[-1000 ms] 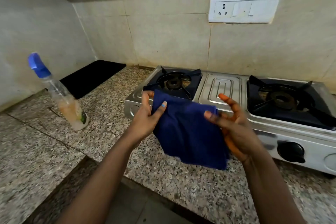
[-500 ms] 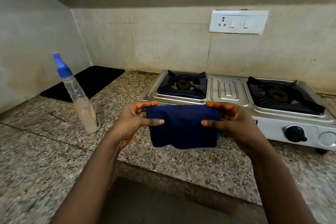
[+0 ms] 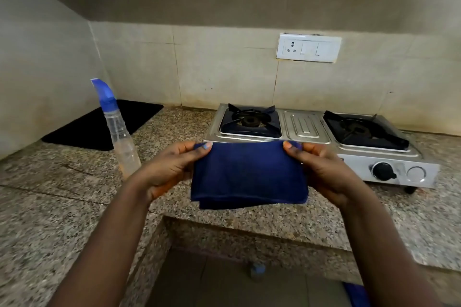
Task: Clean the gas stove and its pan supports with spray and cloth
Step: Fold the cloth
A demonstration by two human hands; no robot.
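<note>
Hands hold a folded dark blue cloth [image 3: 249, 173] up over the counter edge: the left hand [image 3: 167, 172] pinches its top left corner, the right hand [image 3: 321, 172] pinches its top right corner. Speckled granite counter [image 3: 62, 207] lies beneath. Left of the cloth stands a clear spray bottle [image 3: 122, 137] with a blue nozzle; no label can be read. Behind sits the steel gas stove [image 3: 303, 127] with two black pan supports [image 3: 250, 119] and one black knob [image 3: 383, 171]. Farther back, a white wall socket [image 3: 308, 48] carries no readable writing

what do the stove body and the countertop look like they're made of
Stove body: likely stainless steel, with a bright silvery sheen and pressed ribs in the middle panel. Countertop: looks like polished granite, speckled grey, pink and black, though a stone-look surface can't be ruled out.
</note>
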